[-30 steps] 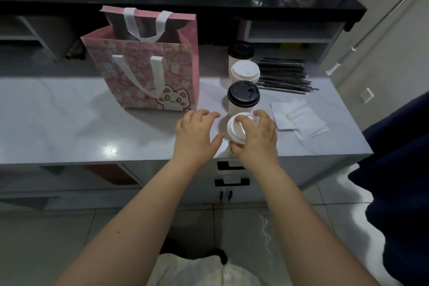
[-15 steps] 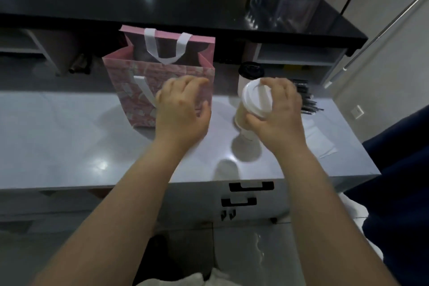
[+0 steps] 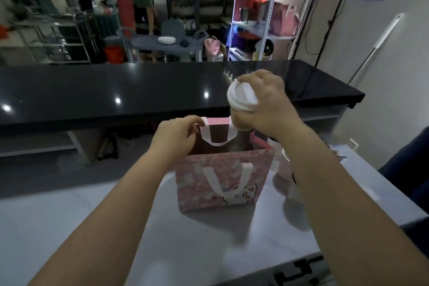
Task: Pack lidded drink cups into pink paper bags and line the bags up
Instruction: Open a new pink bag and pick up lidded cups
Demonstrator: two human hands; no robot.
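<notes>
Pink bag point(image 3: 222, 169) stood upright on the pale counter point(image 3: 92, 227), mouth open, with the first cup not yet inside; this looked like the loading step, caught just before the drop.

At the left, the left forearm reached in low across the counter, and the left hand point(image 3: 176, 133) sat at the bag's rear left corner. Its fingers were curled and pinched the back rim right beside the white rear handle point(image 3: 218, 139), which seemed meant to hold the mouth wide and keep the bag from sliding.

Right of that, above the rear right part of the opening, hung the white-lidded cup point(image 3: 242, 104). It was tilted, lid turned toward the camera, base pointing down at the bag and clear of the rim. The right hand point(image 3: 271, 109) gripped it from the far side, fingers wrapped round the lid edge and upper wall, wrist bent and forearm angled up from the lower right.

The next move, by my reckoning, called for righting the cup and lowering it straight through the opening between the handles until it stood on the bag's floor, the left hand steadying the rim meanwhile.

Farther right, just beside the bag, another cup point(image 3: 282, 169) waited, blurred and half hidden behind the right forearm.
</notes>
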